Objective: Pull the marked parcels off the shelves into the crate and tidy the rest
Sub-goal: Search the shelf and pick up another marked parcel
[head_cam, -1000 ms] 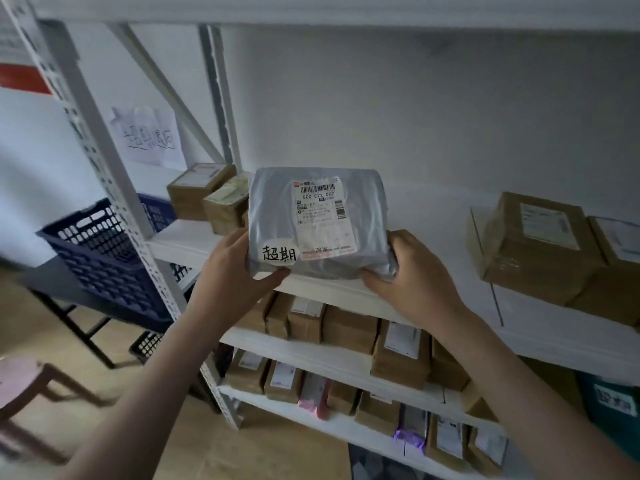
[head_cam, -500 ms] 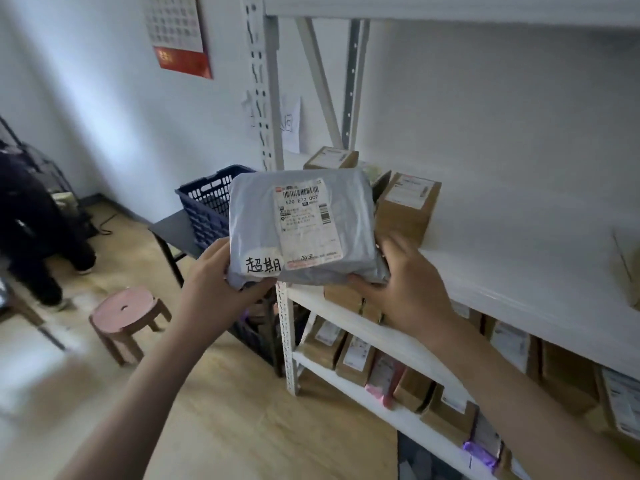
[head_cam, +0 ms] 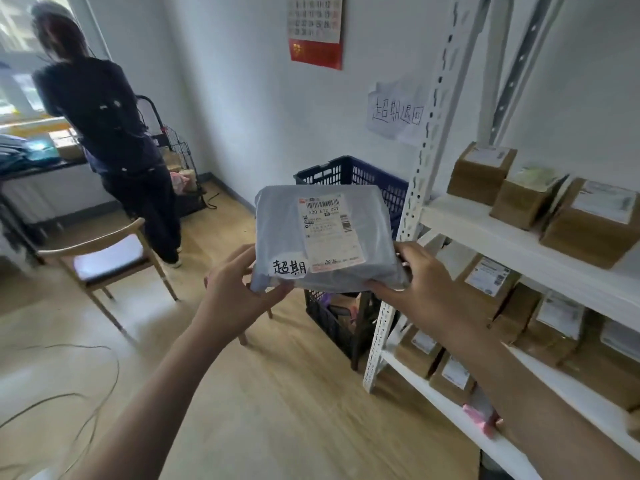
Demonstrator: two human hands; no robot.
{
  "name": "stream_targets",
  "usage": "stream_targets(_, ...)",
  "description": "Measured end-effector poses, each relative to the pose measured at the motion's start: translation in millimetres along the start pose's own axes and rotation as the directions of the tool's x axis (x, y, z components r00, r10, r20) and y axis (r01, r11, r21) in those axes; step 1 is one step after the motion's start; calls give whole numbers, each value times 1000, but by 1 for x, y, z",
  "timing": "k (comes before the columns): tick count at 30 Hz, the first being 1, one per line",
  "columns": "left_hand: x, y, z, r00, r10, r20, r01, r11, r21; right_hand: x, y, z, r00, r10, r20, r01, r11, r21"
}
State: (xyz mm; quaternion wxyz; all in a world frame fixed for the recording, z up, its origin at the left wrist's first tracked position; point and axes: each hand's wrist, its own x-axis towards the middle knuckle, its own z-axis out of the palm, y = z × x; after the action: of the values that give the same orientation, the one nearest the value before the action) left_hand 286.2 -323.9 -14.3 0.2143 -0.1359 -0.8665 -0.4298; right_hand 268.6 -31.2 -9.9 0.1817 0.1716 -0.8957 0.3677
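**Operator:** How am I holding it right now?

**Guide:** Working left to right: your left hand (head_cam: 239,289) is pinching the lower left corner of the grey poly-bag parcel (head_cam: 325,237), thumb on top and fingers underneath. Your right hand (head_cam: 419,282) is gripping the lower right edge the same way. The parcel is being held in the air, face up, in front of the blue crate (head_cam: 349,174) and clear of the white shelf unit (head_cam: 519,244).

**Operator:** What is the best way to finish this step?

**Guide:** In my judgement, you are carrying it across for the drop. Keep both hands under the soft bag so that it is not sagging, bring it over the crate's open top, and lower it in flat before letting go.

**Operator:** What writing is showing?

**Guide:** The white tag (head_cam: 289,266) is reading "超期". The shipping label (head_cam: 329,233) is showing a barcode and "500 E72 007"; the smaller print is not legible. The paper sign (head_cam: 398,114) on the wall is reading "超期退回".
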Motion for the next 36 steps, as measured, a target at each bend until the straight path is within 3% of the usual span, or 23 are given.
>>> stream_targets(12, 74, -103, -6, 997, -79, 0, 79, 996, -35, 96, 19, 90, 999, 9, 43, -13, 997, 71)
stream_targets(21, 247, -198, 38, 996, -51, 78, 56, 996, -71, 246, 89, 137, 996, 79, -43, -79, 997, 5)
stream_targets(30, 420, -291, 107, 977, -51, 209, 87, 982, -168, 372, 164, 172, 963, 256, -86, -262, 963, -65)
stream_targets(36, 519, -332, 169, 919, 18, 394, 58, 982, -179, 422, 216, 185, 902, 404, -150, -423, 896, -132)
